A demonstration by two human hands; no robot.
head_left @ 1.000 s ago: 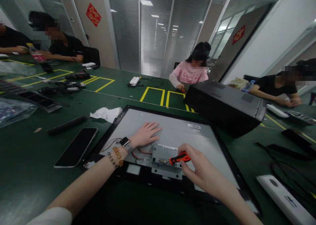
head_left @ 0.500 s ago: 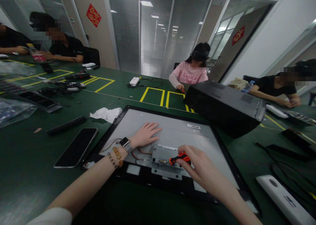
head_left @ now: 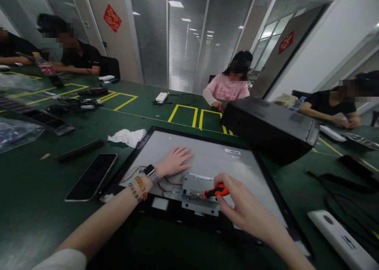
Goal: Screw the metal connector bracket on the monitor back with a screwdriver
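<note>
Flat on the green table lies a display panel [head_left: 204, 153], its grey metal back facing up inside a black frame. My left hand [head_left: 174, 162] rests on that back with the fingers spread. In my right hand [head_left: 237, 199] is an orange-and-black screwdriver [head_left: 217, 191], gripped by its handle. Its shaft points left, along a metal bracket [head_left: 197, 181] near the panel's front edge; exactly where the tip sits I cannot make out. Thin coloured wires [head_left: 168, 182] run out from the bracket's left side, partly behind my left wrist.
Left of the panel lie a phone [head_left: 91, 177], a black bar [head_left: 79, 150] and a crumpled tissue [head_left: 126, 137]. A large black case [head_left: 269, 124] stands behind it at the right. A white device [head_left: 340, 238] and cables [head_left: 346, 195] lie right. Several people sit around the table.
The fingers of my right hand have shifted slightly on the screwdriver's handle, showing more of its orange. My left hand and the panel stay where they were.
</note>
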